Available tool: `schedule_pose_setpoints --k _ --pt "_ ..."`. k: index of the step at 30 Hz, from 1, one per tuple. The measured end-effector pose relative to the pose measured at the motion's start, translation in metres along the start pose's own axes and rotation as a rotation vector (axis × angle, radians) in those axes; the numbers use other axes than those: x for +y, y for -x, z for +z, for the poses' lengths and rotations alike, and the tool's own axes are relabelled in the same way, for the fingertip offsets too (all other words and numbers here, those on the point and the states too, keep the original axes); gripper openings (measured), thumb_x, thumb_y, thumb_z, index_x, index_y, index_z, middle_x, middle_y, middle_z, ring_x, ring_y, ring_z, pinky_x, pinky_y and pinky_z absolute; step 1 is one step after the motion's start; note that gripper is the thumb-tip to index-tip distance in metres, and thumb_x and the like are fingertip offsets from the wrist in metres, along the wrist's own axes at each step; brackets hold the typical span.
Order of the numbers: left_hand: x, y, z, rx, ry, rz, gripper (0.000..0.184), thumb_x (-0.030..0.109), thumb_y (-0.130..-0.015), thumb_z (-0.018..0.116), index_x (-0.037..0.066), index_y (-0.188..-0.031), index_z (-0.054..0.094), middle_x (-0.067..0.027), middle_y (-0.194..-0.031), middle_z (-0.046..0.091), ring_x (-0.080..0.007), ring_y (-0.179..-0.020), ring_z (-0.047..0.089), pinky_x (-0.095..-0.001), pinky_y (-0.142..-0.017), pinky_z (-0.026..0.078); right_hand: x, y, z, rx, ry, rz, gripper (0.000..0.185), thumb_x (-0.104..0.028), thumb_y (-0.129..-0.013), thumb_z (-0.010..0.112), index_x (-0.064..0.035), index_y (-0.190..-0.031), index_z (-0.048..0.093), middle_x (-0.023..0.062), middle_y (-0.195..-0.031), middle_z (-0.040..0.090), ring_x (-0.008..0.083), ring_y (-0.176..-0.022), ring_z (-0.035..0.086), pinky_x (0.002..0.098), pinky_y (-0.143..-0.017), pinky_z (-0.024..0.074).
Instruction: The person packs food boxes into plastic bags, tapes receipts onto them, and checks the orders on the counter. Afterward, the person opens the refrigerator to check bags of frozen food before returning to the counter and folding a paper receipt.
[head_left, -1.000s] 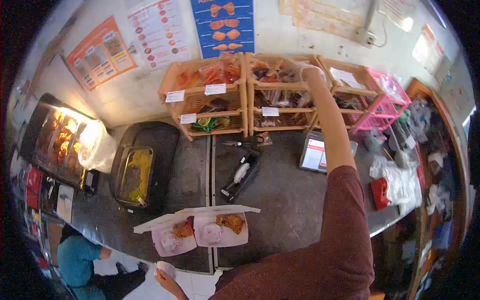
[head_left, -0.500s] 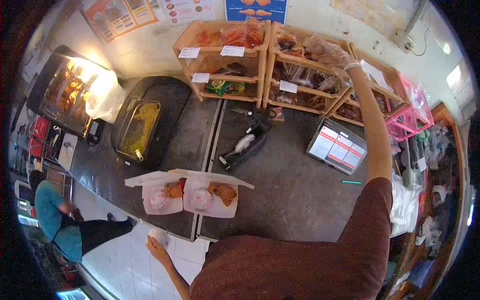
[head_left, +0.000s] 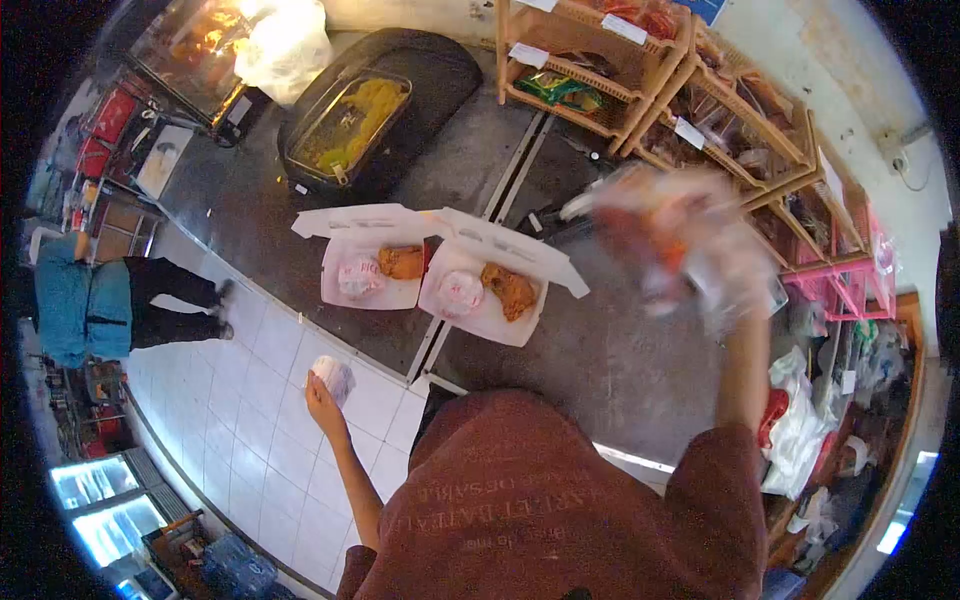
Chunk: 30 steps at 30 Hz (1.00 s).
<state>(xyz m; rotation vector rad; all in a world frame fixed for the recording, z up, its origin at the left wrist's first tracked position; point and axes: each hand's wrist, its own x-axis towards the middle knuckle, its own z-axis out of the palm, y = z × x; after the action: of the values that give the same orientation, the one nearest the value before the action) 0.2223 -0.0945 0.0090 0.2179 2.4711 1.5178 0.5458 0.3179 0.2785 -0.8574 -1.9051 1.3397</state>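
Note:
My left hand (head_left: 322, 402) is closed on a small white wrapped bundle (head_left: 336, 378), held low over the tiled floor. My right hand (head_left: 728, 268), in a clear plastic glove, is smeared by motion over the counter's right part. In it are clear plastic packets (head_left: 650, 235) with red and brown contents, too blurred to name exactly. Between my hands, two open white boxes (head_left: 498, 326) stand side by side on the counter. Each contains a piece of fried chicken (head_left: 508, 291) beside a white wrapped bundle (head_left: 460, 291); one in the left box is printed RICE.
Tan stacked baskets (head_left: 640, 95) with packets line the back wall, with a pink basket (head_left: 865, 290) at right. A black warmer with a yellow-filled tray (head_left: 350, 128) is at the counter's back left. A person in a teal shirt (head_left: 75, 300) stands at far left.
My right hand has come down from the upper baskets toward the counter with packets in it. The left hand still holds its bundle. The view has turned, and the other person now stands more upright.

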Motion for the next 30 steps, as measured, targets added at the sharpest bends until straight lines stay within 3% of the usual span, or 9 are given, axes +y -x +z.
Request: schedule_pose_setpoints --k 2,7,14,17,19,22,23,27,30 --pt "-0.007 -0.007 0.004 0.018 -0.004 0.089 0.041 0.025 -0.090 0.039 -0.005 -0.118 0.045 -0.0183 -0.118 0.048 -0.0250 -0.108 0.046 -0.0314 -0.091 0.036 0.044 0.010 0.055 -0.310 -0.100 0.172 0.021 -0.017 -0.067 0.070 -0.0065 -0.080 0.057 -0.0012 -0.074 0.054 0.0095 -0.070 0.052 0.0242 -0.065 0.0431" --pt "-0.001 -0.031 -0.001 -0.081 0.032 0.002 0.042 0.027 -0.091 0.037 -0.005 -0.118 0.045 -0.0184 -0.118 0.048 -0.0248 -0.108 0.046 -0.0312 -0.092 0.035 0.165 0.039 0.176 0.016 0.147 0.064 0.017 -0.020 -0.073 0.066 -0.0035 -0.072 0.061 0.0015 -0.068 0.058 0.0073 -0.061 0.051 0.0231 -0.053 0.0416" --pt "0.014 -0.057 -0.010 -0.119 0.054 -0.012 0.041 0.026 -0.091 0.038 -0.003 -0.119 0.045 -0.0168 -0.119 0.048 -0.0234 -0.106 0.048 -0.0308 -0.090 0.036 0.148 0.049 0.193 0.216 -0.099 0.522 0.027 -0.026 -0.080 0.059 0.0003 -0.085 0.060 0.0033 -0.070 0.057 0.0091 -0.060 0.051 0.0246 -0.056 0.0429" --pt "0.041 -0.067 -0.011 -0.119 0.122 0.062 0.037 0.019 -0.089 0.044 -0.002 -0.119 0.045 -0.0145 -0.118 0.048 -0.0206 -0.105 0.048 -0.0303 -0.088 0.038 0.086 0.046 0.219 0.385 -0.204 0.333 0.021 -0.020 -0.082 0.056 -0.0004 -0.089 0.060 0.0033 -0.070 0.056 0.0082 -0.060 0.051 0.0236 -0.054 0.0423" --pt "0.078 -0.067 -0.014 -0.121 0.169 0.150 0.037 0.013 -0.086 0.049 -0.002 -0.120 0.045 -0.0133 -0.118 0.048 -0.0191 -0.105 0.048 -0.0296 -0.086 0.040 0.070 0.044 0.241 0.340 0.074 0.099 0.021 -0.017 -0.084 0.052 -0.0011 -0.097 0.057 0.0033 -0.073 0.056 0.0072 -0.060 0.052 0.0212 -0.050 0.0407" --pt "0.141 -0.060 -0.012 -0.164 0.244 0.253 0.040 0.004 -0.081 0.053 -0.001 -0.120 0.044 -0.0124 -0.118 0.048 -0.0176 -0.105 0.047 -0.0284 -0.084 0.041 0.076 0.035 0.292 0.155 0.750 -0.458 0.034 -0.013 -0.071 0.057 -0.0091 -0.105 0.056 0.0083 -0.098 0.059 0.0284 -0.089 0.056 0.0385 -0.083 0.0421" --pt "0.164 -0.053 -0.008 -0.194 0.272 0.271 0.041 0.002 -0.080 0.054 -0.001 -0.120 0.044 -0.0121 -0.119 0.047 -0.0171 -0.104 0.047 -0.0281 -0.083 0.041 0.082 0.032 0.308 0.146 0.539 -0.519 0.036 -0.013 -0.071 0.056 -0.0094 -0.107 0.055 0.0084 -0.101 0.059 0.0280 -0.093 0.055 0.0374 -0.087 0.0397" --pt "0.213 -0.014 0.037 -0.494 0.461 0.523 0.047 -0.003 -0.076 0.057 -0.001 -0.122 0.043 -0.0109 -0.121 0.045 -0.0148 -0.099 0.048 -0.0267 -0.080 0.042 0.113 0.056 0.278 0.055 0.496 -0.401 0.031 -0.018 -0.078 0.053 -0.0080 -0.107 0.055 0.0104 -0.106 0.056 0.0264 -0.102 0.050 0.0387 -0.090 0.0368" --pt "0.255 0.041 0.081 -0.908 0.327 0.686 0.055 -0.004 -0.071 0.061 0.000 -0.122 0.042 -0.0118 -0.119 0.044 -0.0174 -0.102 0.046 -0.0279 -0.084 0.039 0.146 0.106 0.155 0.362 0.662 -0.045 0.023 -0.016 -0.082 0.050 -0.0048 -0.102 0.056 0.0131 -0.101 0.057 0.0265 -0.095 0.053 0.0357 -0.085 0.0405"
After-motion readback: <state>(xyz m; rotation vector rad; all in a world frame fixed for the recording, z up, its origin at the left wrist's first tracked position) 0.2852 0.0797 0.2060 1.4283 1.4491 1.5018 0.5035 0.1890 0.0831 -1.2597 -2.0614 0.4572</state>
